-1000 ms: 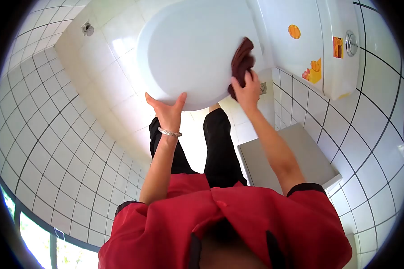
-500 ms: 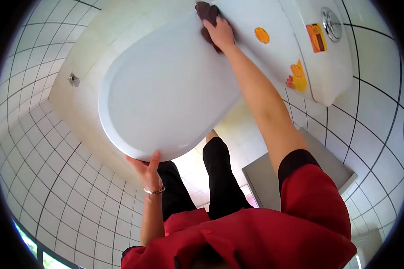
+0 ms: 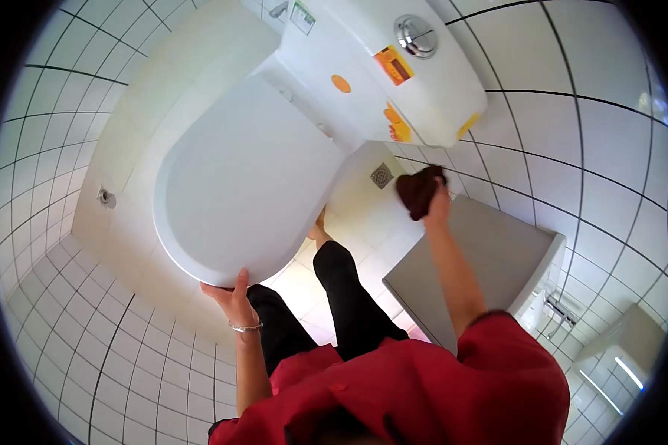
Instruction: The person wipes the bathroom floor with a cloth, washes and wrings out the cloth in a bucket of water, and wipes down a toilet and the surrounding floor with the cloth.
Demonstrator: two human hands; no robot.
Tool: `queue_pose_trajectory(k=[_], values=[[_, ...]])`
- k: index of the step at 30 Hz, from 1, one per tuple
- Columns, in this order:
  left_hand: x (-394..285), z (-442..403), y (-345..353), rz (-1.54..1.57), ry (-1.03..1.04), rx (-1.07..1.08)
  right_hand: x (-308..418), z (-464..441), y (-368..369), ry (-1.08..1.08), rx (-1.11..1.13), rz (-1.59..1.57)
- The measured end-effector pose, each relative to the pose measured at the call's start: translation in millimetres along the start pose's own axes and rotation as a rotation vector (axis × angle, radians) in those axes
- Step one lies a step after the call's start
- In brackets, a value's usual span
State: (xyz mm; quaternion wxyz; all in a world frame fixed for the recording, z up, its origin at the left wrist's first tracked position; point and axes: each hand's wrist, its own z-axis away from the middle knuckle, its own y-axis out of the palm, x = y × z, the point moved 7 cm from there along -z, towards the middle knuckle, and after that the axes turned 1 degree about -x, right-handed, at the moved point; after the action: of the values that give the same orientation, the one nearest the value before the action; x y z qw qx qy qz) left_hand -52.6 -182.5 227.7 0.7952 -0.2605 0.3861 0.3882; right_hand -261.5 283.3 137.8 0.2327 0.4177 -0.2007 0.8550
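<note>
The white toilet lid (image 3: pixel 237 178) fills the middle of the head view, its rounded front toward me. My left hand (image 3: pixel 234 302) grips that front edge, thumb over the top and fingers partly hidden beneath. Off to the right, my right hand (image 3: pixel 439 204) is closed around a crumpled dark brown cloth (image 3: pixel 418 193), held apart from the toilet. Behind the lid stands the toilet tank (image 3: pixel 364 81), with orange stickers and a round chrome flush button (image 3: pixel 416 37).
A grey flat-topped box or cabinet (image 3: pixel 467 259) stands to my right, below the right forearm. A square floor drain (image 3: pixel 381 176) lies between it and the toilet. Tiled walls close in on both sides, with a metal fitting (image 3: pixel 107 198) at the left.
My right hand has come off the rear of the lid and swung right with the cloth. The left hand keeps its hold on the front edge. The view has shifted, showing more of the tank.
</note>
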Motion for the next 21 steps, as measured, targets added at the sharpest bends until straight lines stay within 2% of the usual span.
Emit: queue_pose_trajectory(k=[2,4,6,8,10,12,14,15,16,17,18,20,21], values=[[-0.5,-0.1,1.7,0.001,-0.01,0.002,127.0,86.9,39.4,-0.448,0.039,0.121],[-11.2,2.5,7.8,-0.02,-0.024,0.02,207.5,142.7,101.9,-0.74,0.329,0.265],[-10.5,2.1,8.5,-0.043,-0.036,0.027,231.1,111.2,139.7,-1.007,0.282,0.675],[-1.2,-1.6,1.7,-0.125,0.067,0.009,220.1,137.6,187.5,-1.596,0.103,1.105],[-11.9,-1.3,11.5,-0.086,0.051,0.002,202.8,166.1,193.4,-1.749,0.231,1.185],[-11.7,6.9,5.0,-0.062,0.009,-0.003,195.2,172.0,173.0,-1.742,0.372,1.242],[-5.2,0.4,2.4,-0.07,0.006,0.003,204.4,142.8,151.7,-1.633,0.39,1.079],[-13.3,4.8,7.7,-0.028,-0.045,0.004,216.8,114.0,143.4,-1.519,0.24,1.049],[-11.1,3.9,5.4,-0.011,-0.033,-0.007,233.3,103.4,148.8,-1.396,0.101,1.013],[-6.8,4.2,2.2,-0.078,0.021,-0.02,244.8,84.7,163.9,-1.062,0.245,1.091],[-5.0,3.2,0.2,-0.142,0.075,-0.035,256.0,78.6,182.3,-1.09,0.261,1.08],[-2.5,4.3,1.1,-0.111,0.057,-0.064,268.3,52.6,216.7,-0.967,0.245,1.372],[-6.6,8.0,4.2,-0.115,0.064,-0.059,274.5,42.8,241.8,-0.904,0.303,1.423]])
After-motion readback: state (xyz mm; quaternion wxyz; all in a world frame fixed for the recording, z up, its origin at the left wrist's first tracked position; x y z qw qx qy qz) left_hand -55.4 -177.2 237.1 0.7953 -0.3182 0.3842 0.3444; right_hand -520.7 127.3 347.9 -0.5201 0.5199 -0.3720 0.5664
